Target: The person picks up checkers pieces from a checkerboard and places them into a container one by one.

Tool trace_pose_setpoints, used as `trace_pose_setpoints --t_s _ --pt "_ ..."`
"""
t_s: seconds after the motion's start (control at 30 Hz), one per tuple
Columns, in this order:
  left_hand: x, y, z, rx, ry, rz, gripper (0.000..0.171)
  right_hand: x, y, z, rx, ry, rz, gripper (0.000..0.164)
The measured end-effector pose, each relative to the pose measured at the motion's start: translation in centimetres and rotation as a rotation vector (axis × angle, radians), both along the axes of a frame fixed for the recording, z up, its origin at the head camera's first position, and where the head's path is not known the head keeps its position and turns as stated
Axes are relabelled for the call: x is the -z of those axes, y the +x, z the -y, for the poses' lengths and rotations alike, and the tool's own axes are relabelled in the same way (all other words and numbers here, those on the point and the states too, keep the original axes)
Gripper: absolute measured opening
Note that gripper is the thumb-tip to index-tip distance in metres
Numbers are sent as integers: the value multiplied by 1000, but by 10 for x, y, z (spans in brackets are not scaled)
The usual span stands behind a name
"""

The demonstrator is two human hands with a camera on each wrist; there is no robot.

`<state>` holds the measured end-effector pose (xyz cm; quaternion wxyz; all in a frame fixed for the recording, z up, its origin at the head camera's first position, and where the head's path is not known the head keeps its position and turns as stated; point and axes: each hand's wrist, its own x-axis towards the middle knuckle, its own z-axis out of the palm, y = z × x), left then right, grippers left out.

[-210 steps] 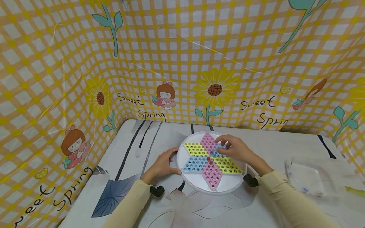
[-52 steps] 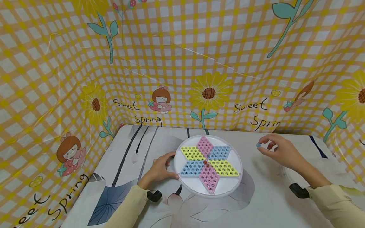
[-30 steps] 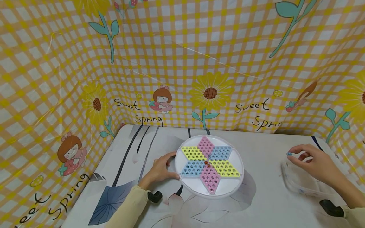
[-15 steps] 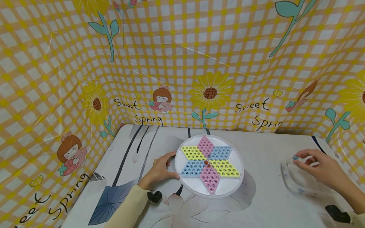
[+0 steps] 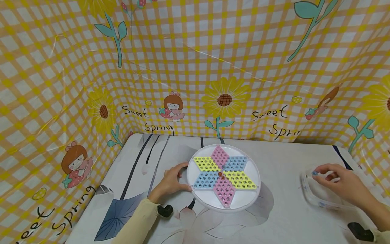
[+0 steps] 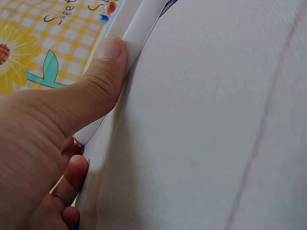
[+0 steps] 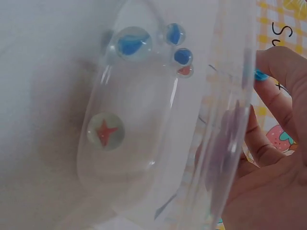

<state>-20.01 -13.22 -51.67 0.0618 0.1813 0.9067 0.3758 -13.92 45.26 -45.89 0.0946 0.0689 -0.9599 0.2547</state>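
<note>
My left hand (image 5: pixel 169 180) grips the left rim of a round white Chinese checkers board (image 5: pixel 195 198), thumb along the edge. In the left wrist view, the thumb of the left hand (image 6: pixel 53 124) presses on the board's rim (image 6: pixel 144 24). Near the star's centre sit a blue marble (image 5: pixel 223 167) and two reddish ones (image 5: pixel 221 175). Between thumb and forefinger, my right hand (image 5: pixel 342 181) pinches a blue marble (image 5: pixel 315 173) over the far left part of a clear plastic box (image 5: pixel 317 203). The right wrist view shows that pinched marble (image 7: pixel 260 74) just beyond the box wall.
Inside the clear box, several marbles show through the plastic, among them a large blue one (image 7: pixel 134 43) and one with a red star pattern (image 7: pixel 105 131). A flower-patterned cloth (image 5: pixel 283 217) covers the table. A yellow checked curtain (image 5: pixel 182 61) stands behind and to the left.
My right hand has gone from the board rightward to the clear box, carrying a blue marble, and has lowered slightly there. The left hand keeps its grip on the board's rim.
</note>
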Motion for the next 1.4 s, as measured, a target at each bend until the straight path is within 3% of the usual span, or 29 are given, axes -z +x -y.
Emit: trace_pose_setpoints --t_s 0.37,1.17,1.4 --pt "1 -1 1 -2 -2 4 97 8 -1 -2 -57 12 121 18" --pt "3 0 1 -11 -6 -5 97 6 0 3 -57 42 139 21" --pt "2 0 0 -13 4 3 97 7 -1 1 -34 40 128 44"
